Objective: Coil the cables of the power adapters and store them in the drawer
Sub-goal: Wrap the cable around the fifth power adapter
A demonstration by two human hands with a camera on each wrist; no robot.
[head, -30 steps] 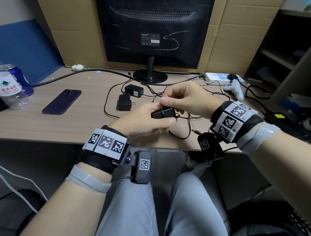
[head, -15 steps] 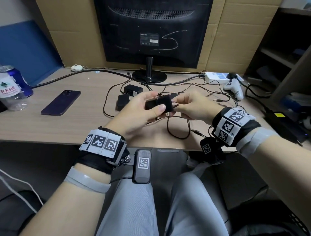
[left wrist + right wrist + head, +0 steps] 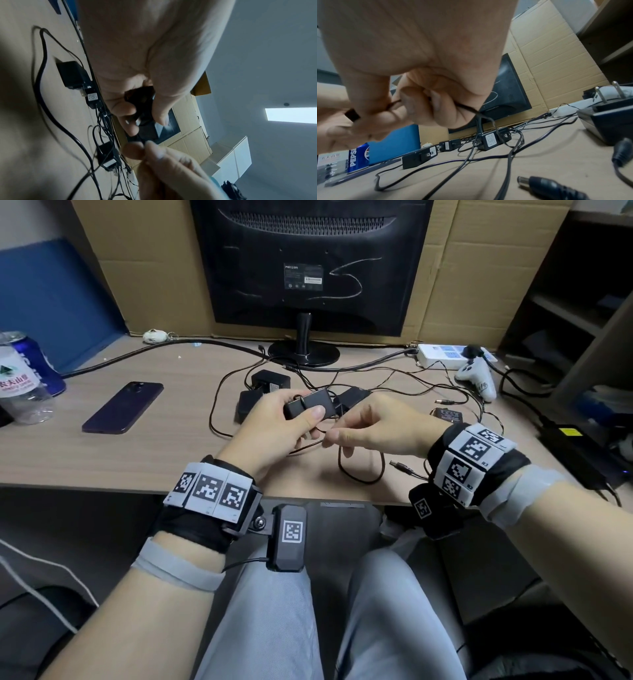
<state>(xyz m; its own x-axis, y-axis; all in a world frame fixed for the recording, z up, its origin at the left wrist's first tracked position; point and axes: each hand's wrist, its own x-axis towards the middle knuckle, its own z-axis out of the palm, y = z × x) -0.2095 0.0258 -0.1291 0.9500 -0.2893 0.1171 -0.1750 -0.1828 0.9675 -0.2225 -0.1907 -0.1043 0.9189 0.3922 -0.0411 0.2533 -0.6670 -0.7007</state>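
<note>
Above the tabletop's (image 3: 102, 460) near edge, the left hand (image 3: 270, 429) grips a black power adapter (image 3: 310, 408), long axis lying left to right. The right hand (image 3: 380, 428) pinches its thin cable (image 3: 359, 470), which loops down onto the wood. More adapters (image 3: 270, 381) lie tangled mid-tabletop before a monitor (image 3: 311, 261); a phone (image 3: 123, 407) lies to the left.
</note>
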